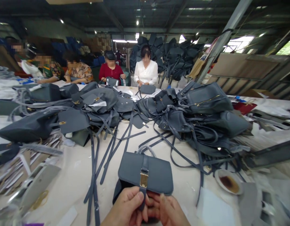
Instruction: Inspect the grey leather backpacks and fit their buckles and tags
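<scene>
Below the clasp [144, 180], left fingers [138, 197] pinch the strap [143, 190], right fingers [154, 203] curled beside it.

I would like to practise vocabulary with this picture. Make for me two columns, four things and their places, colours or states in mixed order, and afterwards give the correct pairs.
Column 1
1. Buckle
2. Dish
3. Left hand
4. Red top

Column 2
A. Thumb at the strap end
B. Worn by a person on the far side of the table
C. Gold-coloured, on the front of the small bag
D. Something brown inside, to the right of the small bag

Correct pairs: 1-C, 2-D, 3-A, 4-B
</scene>
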The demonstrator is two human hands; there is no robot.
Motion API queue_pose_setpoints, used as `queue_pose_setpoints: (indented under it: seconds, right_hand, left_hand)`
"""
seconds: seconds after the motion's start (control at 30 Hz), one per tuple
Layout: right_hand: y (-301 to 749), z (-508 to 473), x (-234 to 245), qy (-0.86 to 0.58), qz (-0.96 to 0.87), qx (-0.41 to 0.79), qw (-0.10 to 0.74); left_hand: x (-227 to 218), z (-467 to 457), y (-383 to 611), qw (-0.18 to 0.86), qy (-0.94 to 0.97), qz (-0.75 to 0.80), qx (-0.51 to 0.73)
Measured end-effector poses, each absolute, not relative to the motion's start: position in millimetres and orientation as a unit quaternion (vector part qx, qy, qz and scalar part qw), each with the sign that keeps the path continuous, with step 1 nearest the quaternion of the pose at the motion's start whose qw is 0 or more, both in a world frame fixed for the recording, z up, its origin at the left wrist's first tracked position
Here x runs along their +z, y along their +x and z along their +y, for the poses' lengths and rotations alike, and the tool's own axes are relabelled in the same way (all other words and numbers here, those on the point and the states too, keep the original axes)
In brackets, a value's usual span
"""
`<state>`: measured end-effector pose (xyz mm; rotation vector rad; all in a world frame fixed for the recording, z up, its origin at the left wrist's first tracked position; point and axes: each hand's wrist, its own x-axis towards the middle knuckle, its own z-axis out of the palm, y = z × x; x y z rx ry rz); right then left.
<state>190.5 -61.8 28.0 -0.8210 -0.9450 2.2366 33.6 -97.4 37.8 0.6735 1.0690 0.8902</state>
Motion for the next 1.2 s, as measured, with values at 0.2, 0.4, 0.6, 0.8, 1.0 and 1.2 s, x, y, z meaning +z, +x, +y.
queue_pose_setpoints:
  seconds: [0.2, 0.4, 0.6, 0.8, 1.0, 1.2]
  right_hand:
    - [170.8, -62.2, 16.4, -0.414, -0.173, 0.770, 0.454]
    - [171.0, -64.9, 15.9, -0.399, -0.144, 0.792, 0.439]
    - [169.3, -68.8, -5.7, -0.423, -0.155, 0.773, 0.448]
    - [171.2, -67.0, -24.4, -0.453, -0.161, 0.752, 0.450]
    - [169.2, -64.5, -10.9, -0.453, -0.172, 0.754, 0.443]
    - [169.0, -64.7, -4.2, -0.469, -0.162, 0.749, 0.439]
  left_hand:
    - [41.7, -110.6, 29.0, 0.590, 0.449, 0.600, 0.302]
    - [54.1, -111.9, 13.3, 0.284, 0.606, 0.660, 0.339]
    - [53.8, -87.8, 13.9, 0.318, 0.564, 0.638, 0.417]
    - [43.4, -80.1, 15.6, 0.354, 0.531, 0.623, 0.452]
    - [37.8, -80.7, 12.8, 0.312, 0.600, 0.567, 0.471]
    - [28.5, -79.1, 4.6, 0.263, 0.660, 0.537, 0.455]
